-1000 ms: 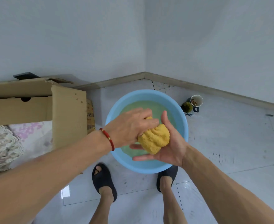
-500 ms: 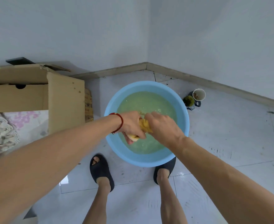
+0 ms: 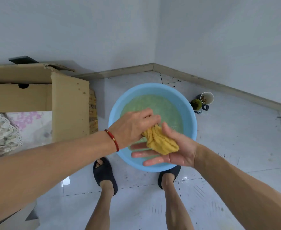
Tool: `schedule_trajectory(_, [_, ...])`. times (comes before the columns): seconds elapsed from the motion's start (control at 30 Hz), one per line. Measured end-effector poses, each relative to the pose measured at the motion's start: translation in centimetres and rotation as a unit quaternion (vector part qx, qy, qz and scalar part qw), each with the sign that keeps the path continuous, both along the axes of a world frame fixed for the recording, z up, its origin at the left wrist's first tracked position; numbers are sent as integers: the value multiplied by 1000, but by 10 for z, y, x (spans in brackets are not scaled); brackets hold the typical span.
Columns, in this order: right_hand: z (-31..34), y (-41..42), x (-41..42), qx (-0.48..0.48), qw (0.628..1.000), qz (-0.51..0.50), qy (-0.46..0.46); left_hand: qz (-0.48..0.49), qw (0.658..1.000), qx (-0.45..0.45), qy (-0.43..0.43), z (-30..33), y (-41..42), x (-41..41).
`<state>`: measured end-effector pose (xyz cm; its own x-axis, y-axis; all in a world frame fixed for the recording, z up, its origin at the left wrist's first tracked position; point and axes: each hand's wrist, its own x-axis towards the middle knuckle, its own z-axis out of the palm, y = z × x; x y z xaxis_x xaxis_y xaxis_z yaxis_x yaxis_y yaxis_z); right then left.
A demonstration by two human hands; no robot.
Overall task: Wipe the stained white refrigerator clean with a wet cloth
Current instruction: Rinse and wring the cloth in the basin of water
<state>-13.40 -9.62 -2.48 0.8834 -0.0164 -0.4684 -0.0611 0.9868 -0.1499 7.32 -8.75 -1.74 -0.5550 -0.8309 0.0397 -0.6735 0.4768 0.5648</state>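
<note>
A wet yellow cloth, twisted into a bunch, hangs over a blue basin of greenish water on the floor. My left hand, with a red bracelet on the wrist, grips the cloth's upper end from above. My right hand lies palm up under the lower end, its fingers straight and wet, its thumb raised beside the cloth. No refrigerator is in view.
A big cardboard box stands to the left of the basin, with floral fabric in front of it. Two small cups sit on the floor right of the basin. My feet in dark slippers stand just before the basin, near a wall corner.
Half a second ago both hands were clenched on the cloth, wringing it. Now my right hand has opened flat under it and more of the cloth shows, while the left still grips.
</note>
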Motion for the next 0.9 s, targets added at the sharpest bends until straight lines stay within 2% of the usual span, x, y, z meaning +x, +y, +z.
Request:
schedule_trajectory(0.03, [3, 4, 5, -7, 1000, 16, -18, -9, 1000, -18, -10, -3, -1, 4])
schedule_trajectory(0.07, [8, 5, 11, -39, 999, 35, 5, -19, 999, -31, -24, -6, -3, 9])
schedule_trajectory(0.1, [13, 4, 18, -105, 990, 55, 73, -32, 998, -37, -41, -9, -7, 14])
schedule_trajectory(0.13, [17, 3, 25, -194, 964, 85, 161, -41, 997, -28, -64, -13, -11, 16])
schedule_trajectory(0.17, [18, 1, 30, -293, 916, 126, 244, -52, 993, 11, -103, -14, -14, 15])
schedule_trajectory(0.2, [18, -1, 34, -396, 847, 176, 308, -58, 983, 75, -160, -13, -17, 10])
schedule_trajectory(0.27, [12, -7, 37, -554, 709, 256, 354, -43, 938, 239, -248, -10, -22, -4])
schedule_trajectory(0.33, [6, -8, 37, -644, 600, 322, 349, 14, 870, 440, -223, -8, -25, -12])
schedule_trajectory(0.4, [0, -6, 33, -719, 509, 339, 331, 57, 782, 602, -153, -5, -28, -15])
schedule_trajectory(0.43, [0, -5, 32, -753, 467, 334, 322, 83, 741, 656, -114, -3, -29, -16])
schedule_trajectory(0.47, [0, -2, 30, -781, 433, 321, 315, 101, 716, 685, -91, -1, -29, -17])
schedule_trajectory(0.5, [-1, 0, 28, -795, 421, 307, 310, 106, 710, 691, -84, 0, -29, -19])
schedule_trajectory(0.53, [-1, 1, 26, -784, 445, 302, 311, 100, 729, 670, -98, 0, -28, -22])
schedule_trajectory(0.57, [0, 1, 22, -746, 501, 297, 321, 85, 769, 619, -132, 0, -27, -25])
schedule_trajectory(0.6, [0, -1, 18, -667, 603, 280, 337, 64, 821, 539, -177, 0, -26, -26])
schedule_trajectory(0.63, [3, -3, 12, -547, 733, 217, 343, 42, 873, 438, -209, 0, -25, -27])
schedule_trajectory(0.67, [7, -8, 5, -400, 847, 114, 331, 27, 918, 332, -215, 1, -22, -25])
schedule_trajectory(0.7, [7, -10, -3, -246, 918, 10, 311, 16, 953, 240, -183, 2, -21, -22])
schedule_trajectory(0.73, [8, -11, -9, -115, 950, -69, 280, 8, 977, 165, -134, 6, -19, -19])
schedule_trajectory(0.77, [7, -7, -14, -35, 963, -112, 244, 0, 991, 99, -85, 9, -18, -16])
schedule_trajectory(0.83, [4, 4, -12, 22, 981, -125, 149, -23, 1000, -1, -19, 18, -18, -17])
schedule_trajectory(0.9, [4, 17, 1, 71, 992, -101, -9, -52, 997, -61, 16, 26, -22, -20])
